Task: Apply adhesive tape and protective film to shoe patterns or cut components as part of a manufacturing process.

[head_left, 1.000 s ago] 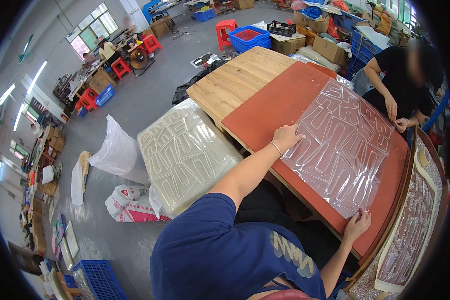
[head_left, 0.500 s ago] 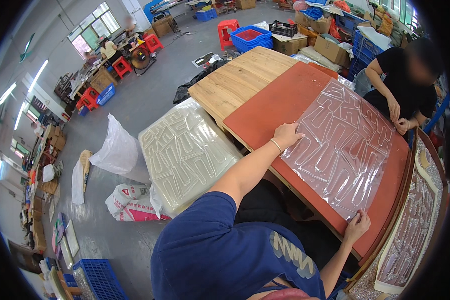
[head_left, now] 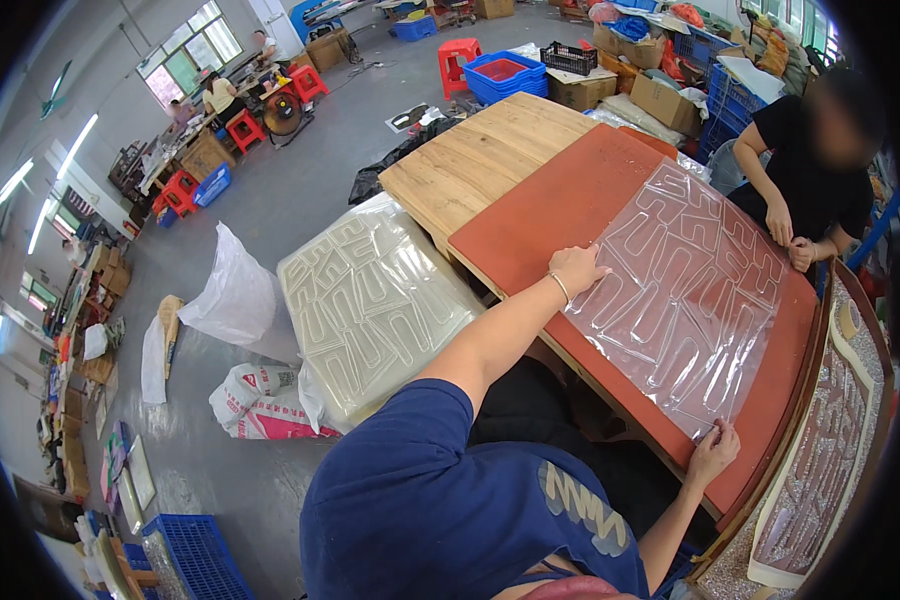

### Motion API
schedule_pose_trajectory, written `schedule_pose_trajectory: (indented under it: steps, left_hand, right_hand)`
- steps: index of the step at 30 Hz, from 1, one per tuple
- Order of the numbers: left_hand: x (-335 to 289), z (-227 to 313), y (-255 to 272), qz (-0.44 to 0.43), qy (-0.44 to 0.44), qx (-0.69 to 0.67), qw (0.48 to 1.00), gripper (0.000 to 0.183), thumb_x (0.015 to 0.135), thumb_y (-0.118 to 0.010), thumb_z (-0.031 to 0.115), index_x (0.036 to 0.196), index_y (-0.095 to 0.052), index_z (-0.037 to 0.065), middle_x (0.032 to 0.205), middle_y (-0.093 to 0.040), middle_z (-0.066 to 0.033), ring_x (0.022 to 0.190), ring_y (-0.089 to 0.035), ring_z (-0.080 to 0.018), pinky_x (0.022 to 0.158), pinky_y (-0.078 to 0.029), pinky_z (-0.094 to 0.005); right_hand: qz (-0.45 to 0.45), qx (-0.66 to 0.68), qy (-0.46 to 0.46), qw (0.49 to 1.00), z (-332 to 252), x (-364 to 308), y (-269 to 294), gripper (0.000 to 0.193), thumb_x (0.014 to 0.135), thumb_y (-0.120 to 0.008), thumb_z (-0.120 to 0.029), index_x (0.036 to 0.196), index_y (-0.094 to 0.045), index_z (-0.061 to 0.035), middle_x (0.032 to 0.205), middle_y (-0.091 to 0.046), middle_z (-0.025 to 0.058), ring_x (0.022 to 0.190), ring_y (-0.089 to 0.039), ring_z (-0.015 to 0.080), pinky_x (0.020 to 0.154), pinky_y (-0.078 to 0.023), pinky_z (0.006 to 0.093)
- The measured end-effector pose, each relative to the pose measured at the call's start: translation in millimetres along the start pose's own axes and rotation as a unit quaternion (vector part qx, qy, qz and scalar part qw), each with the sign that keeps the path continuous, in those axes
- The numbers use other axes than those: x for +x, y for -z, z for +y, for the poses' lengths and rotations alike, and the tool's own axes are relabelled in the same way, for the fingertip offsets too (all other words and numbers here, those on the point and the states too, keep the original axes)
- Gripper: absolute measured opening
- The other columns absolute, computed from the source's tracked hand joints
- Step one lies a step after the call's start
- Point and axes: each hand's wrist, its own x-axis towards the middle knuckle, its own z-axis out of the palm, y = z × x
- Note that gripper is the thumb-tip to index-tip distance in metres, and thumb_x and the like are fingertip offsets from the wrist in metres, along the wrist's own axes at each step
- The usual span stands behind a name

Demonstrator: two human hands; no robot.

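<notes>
Clear sheet (head_left: 682, 290) is spread flat on red mat (head_left: 545, 212), looks placed; stack (head_left: 372, 310) left of mat looks undone. My left hand (head_left: 577, 271) and right hand (head_left: 713, 453) touch sheet edges; can't tell if fingers pinch.

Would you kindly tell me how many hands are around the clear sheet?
4: left hand at the left edge of the clear sheet, right hand at its near corner, and a co-worker's hand and other hand beside its right edge.
</notes>
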Motion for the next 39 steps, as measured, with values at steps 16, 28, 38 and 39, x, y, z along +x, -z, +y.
schedule_pose_trajectory:
  steps: [16,28,38,39]
  left_hand:
    - [0,19,-4,-0.016,0.034,0.117,0.992,0.061,0.089,-0.050,0.052,0.130,-0.050,0.006,0.115,-0.061,-0.0187,0.107,-0.059,-0.0357,0.082,-0.050,-0.0468]
    - [-7,45,-50,0.078,-0.227,0.054,0.969,0.076,0.089,-0.037,0.064,0.140,-0.041,0.007,0.150,-0.030,-0.0179,0.141,-0.021,-0.0314,0.113,-0.005,-0.0566]
    - [-3,46,-59,0.030,-0.180,0.078,0.980,0.079,0.089,-0.036,0.066,0.146,-0.032,0.012,0.152,-0.024,-0.0168,0.143,-0.018,-0.0308,0.114,-0.007,-0.0526]
    - [-2,47,-59,0.028,-0.185,0.081,0.979,0.079,0.089,-0.036,0.066,0.146,-0.032,0.012,0.152,-0.024,-0.0168,0.143,-0.018,-0.0308,0.114,-0.007,-0.0526]
  right_hand:
    - [0.005,-0.007,0.004,1.000,0,1,-2,0.017,0.088,-0.056,-0.009,0.101,-0.065,-0.0039,0.103,-0.061,0.0150,0.105,-0.053,0.0319,0.092,-0.040,0.0429]
    - [0.020,-0.006,0.007,1.000,-24,6,12,0.019,0.078,-0.059,-0.007,0.094,-0.067,-0.0046,0.096,-0.063,0.0176,0.095,-0.058,0.0347,0.085,-0.043,0.0446]
    - [0.054,-0.015,-0.010,0.998,-34,8,13,0.015,0.082,-0.058,-0.003,0.096,-0.064,-0.0059,0.093,-0.056,0.0146,0.104,-0.051,0.0356,0.092,-0.040,0.0450]
    - [0.054,-0.019,-0.010,0.998,-34,8,14,0.015,0.082,-0.058,-0.003,0.095,-0.064,-0.0058,0.093,-0.056,0.0148,0.104,-0.051,0.0355,0.092,-0.040,0.0450]
